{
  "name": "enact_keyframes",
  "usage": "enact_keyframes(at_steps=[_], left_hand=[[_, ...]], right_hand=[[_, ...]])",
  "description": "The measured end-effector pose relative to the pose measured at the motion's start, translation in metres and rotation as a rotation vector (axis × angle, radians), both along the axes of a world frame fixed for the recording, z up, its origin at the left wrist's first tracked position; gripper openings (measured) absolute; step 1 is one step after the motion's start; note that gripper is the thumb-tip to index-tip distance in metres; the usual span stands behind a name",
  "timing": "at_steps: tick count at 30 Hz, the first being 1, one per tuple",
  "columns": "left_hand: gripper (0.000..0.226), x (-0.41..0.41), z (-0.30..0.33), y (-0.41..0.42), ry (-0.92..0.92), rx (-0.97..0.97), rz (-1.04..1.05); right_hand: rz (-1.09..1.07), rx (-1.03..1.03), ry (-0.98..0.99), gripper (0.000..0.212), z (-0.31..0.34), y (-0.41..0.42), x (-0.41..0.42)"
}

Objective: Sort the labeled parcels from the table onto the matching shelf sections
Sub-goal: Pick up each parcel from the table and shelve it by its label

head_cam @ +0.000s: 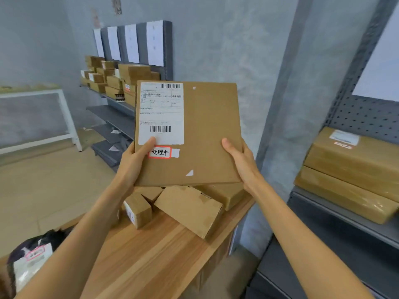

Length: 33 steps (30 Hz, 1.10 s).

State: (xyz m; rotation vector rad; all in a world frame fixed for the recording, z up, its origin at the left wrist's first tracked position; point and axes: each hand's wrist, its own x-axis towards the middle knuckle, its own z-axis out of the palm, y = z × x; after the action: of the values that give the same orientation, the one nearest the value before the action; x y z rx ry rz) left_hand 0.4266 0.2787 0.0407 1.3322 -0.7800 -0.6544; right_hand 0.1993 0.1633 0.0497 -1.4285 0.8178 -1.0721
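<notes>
I hold a flat brown cardboard parcel [205, 130] up in front of me, above the wooden table [155, 251]. It carries a white shipping label with barcodes and a small red-framed handwritten tag [159, 152]. My left hand [133, 160] grips its lower left edge, thumb on the label. My right hand [239, 160] grips the lower right edge, thumb on the front face. Several smaller cardboard boxes [190, 210] lie on the table beneath the parcel. A grey shelf unit [336, 201] on the right holds two taped parcels [349, 175].
A second grey shelf unit [116, 113] with white sheets on its back panel stands at the far wall, its top shelf stacked with several boxes. A black bagged parcel [32, 255] lies at the table's near left. A white-framed table [38, 117] stands at left.
</notes>
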Motion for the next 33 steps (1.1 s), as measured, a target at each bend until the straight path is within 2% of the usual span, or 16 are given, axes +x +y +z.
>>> enact_keyframes(at_steps=[3,7,12,20,24,29,33], left_hand=[[0.047,-0.021,0.004,-0.016,0.006,-0.013,-0.115],[0.046,-0.062,0.014,-0.041,0.019,-0.031,-0.262],[0.032,-0.126,0.033,-0.066,0.014,-0.054,-0.415],[0.043,-0.222,0.059,-0.079,0.020,-0.074,-0.587],[0.049,-0.269,0.069,-0.072,0.006,-0.073,-0.656],[0.033,-0.322,0.077,-0.051,-0.017,-0.099,-0.745],[0.040,-0.359,0.081,-0.028,-0.035,-0.112,-0.781]], right_hand=[[-0.109,-0.012,-0.005,0.043,0.004,0.007,-0.033],[-0.272,-0.041,0.013,0.057,0.015,0.016,-0.085],[-0.435,-0.086,0.045,0.050,0.032,0.035,-0.154],[-0.667,-0.118,0.062,0.071,0.054,0.076,-0.247],[-0.753,-0.102,0.076,0.069,0.061,0.104,-0.289],[-0.796,-0.122,0.047,0.050,0.068,0.143,-0.336],[-0.822,-0.125,0.013,0.048,0.069,0.172,-0.372]])
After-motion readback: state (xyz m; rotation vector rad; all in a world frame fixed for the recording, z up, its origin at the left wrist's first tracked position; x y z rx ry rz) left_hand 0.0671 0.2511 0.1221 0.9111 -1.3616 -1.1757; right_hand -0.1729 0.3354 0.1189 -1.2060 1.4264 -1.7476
